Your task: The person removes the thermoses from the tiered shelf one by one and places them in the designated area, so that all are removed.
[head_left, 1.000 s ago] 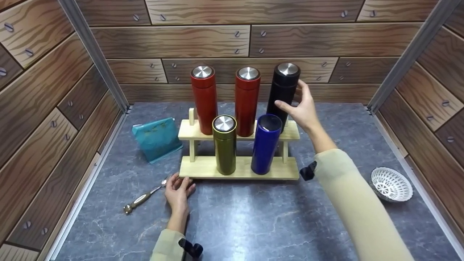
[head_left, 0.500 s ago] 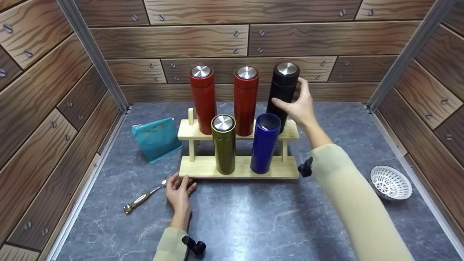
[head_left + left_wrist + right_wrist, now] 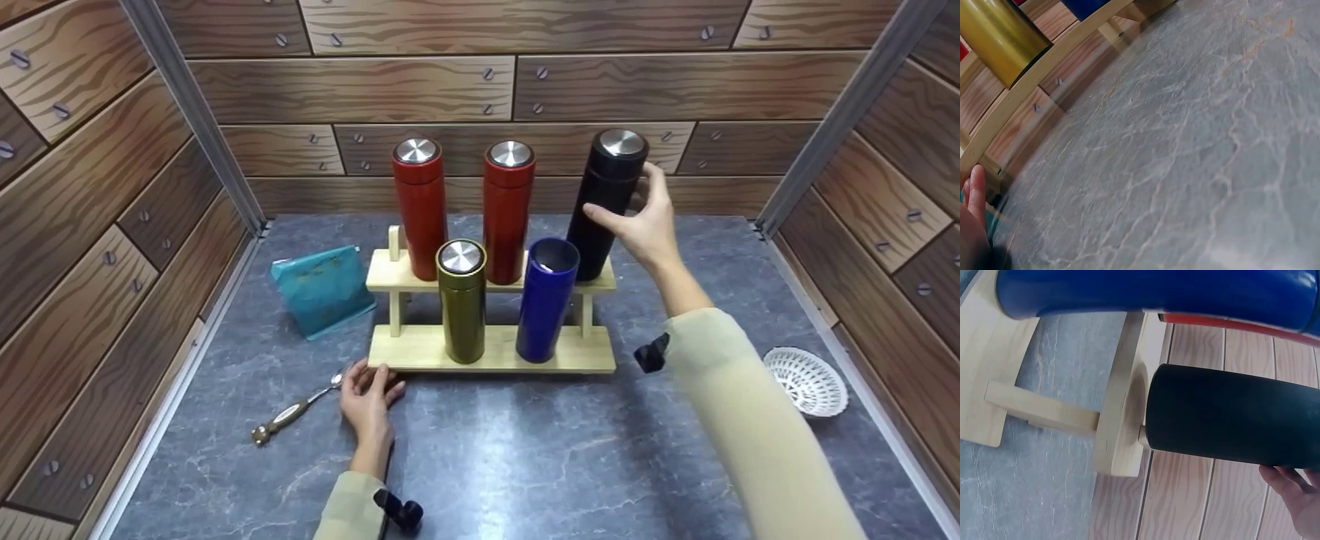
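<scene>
My right hand (image 3: 639, 222) grips a black flask (image 3: 609, 176) with a steel lid around its upper body. The flask leans to the right, and its base hovers just off the round seat at the right end of the wooden rack's upper shelf (image 3: 1120, 410). In the right wrist view the black flask (image 3: 1230, 416) lies across the frame with my fingers (image 3: 1297, 495) under it. My left hand (image 3: 366, 394) rests flat on the table at the rack's (image 3: 420, 349) front left corner. Two red flasks (image 3: 420, 210) (image 3: 508, 210) stand on the upper shelf.
On the lower shelf stand an olive flask (image 3: 463, 300) and a lidless blue flask (image 3: 546, 300). A teal pouch (image 3: 322, 289) leans left of the rack. Near my left hand lies a spoon (image 3: 296, 409). A white basket (image 3: 806, 381) sits at the right. Wood-patterned walls close in three sides.
My right hand has closed round the black flask and raised it, tilting it to the right out of its seat. My left hand has stayed where it was.
</scene>
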`<action>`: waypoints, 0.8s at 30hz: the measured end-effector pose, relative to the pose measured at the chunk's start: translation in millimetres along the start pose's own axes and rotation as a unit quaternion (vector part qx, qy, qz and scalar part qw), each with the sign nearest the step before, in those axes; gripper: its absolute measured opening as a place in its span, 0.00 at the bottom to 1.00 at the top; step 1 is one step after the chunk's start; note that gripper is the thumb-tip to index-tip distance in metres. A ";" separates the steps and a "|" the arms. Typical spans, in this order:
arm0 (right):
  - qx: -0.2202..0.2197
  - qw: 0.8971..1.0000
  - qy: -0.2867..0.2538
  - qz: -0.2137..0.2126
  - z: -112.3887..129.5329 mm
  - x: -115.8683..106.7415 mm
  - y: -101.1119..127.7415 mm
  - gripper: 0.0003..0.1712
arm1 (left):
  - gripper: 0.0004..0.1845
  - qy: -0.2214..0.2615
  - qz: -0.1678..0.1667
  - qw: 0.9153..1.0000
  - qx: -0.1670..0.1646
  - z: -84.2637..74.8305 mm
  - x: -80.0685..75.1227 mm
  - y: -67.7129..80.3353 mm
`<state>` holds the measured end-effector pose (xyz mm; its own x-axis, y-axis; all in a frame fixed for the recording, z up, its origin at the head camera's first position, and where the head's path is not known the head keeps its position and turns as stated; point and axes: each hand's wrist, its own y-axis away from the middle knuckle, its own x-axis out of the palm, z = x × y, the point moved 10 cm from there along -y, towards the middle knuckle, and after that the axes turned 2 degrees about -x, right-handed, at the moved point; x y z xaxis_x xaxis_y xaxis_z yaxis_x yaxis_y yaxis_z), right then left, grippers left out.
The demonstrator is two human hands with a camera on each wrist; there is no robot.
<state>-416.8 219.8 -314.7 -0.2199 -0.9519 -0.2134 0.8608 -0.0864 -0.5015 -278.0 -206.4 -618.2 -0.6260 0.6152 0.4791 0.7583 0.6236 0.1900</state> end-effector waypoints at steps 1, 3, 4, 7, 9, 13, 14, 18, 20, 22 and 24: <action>0.002 1.000 -0.001 -0.002 1.4 -0.7 0.8 0.45 | 0.22 0.000 -0.002 1.000 0.003 -0.9 -1.9 -0.3; 0.002 1.000 0.000 -0.005 9.9 -1.5 3.8 0.44 | 0.21 -0.001 -0.007 1.000 0.006 -2.0 -4.8 -0.5; -0.001 1.000 0.002 -0.006 15.3 -2.3 5.3 0.43 | 0.21 -0.003 -0.008 1.000 0.007 -2.6 -5.2 -0.4; -0.008 1.000 0.013 -0.009 31.5 -7.3 9.7 0.42 | 0.21 -0.008 -0.004 1.000 0.008 -2.9 -3.4 0.2; -0.011 1.000 0.020 -0.010 35.4 -12.8 10.3 0.42 | 0.21 -0.012 0.000 1.000 0.011 -3.6 -1.0 0.7; -0.009 1.000 0.024 -0.018 34.4 -25.2 10.6 0.42 | 0.22 -0.015 0.003 1.000 0.018 -5.3 1.6 0.5; -0.010 0.999 0.022 -0.022 31.2 -28.5 9.9 0.42 | 0.22 -0.015 0.003 1.000 0.020 -6.0 1.5 0.2; -0.010 0.999 0.018 -0.040 11.0 -42.5 6.1 0.44 | 0.21 -0.016 -0.002 1.000 0.021 -6.7 0.0 -0.1; -0.009 0.998 0.020 -0.051 0.5 -49.7 5.0 0.45 | 0.21 -0.020 -0.002 1.000 0.019 -6.3 0.3 0.3; -0.009 0.998 0.021 -0.061 -5.4 -56.8 6.2 0.44 | 0.21 -0.025 0.000 1.000 0.017 -5.4 1.2 0.8; -0.010 0.997 0.015 -0.073 -5.4 -63.1 9.8 0.43 | 0.21 -0.029 0.002 0.999 0.017 -4.4 2.2 1.1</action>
<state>-397.0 280.5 -310.7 -0.3562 -0.9204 -0.1612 0.8089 -0.2174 -0.5462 -277.7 -206.5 -613.1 -0.6337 0.6435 0.4294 0.7545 0.6368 0.1591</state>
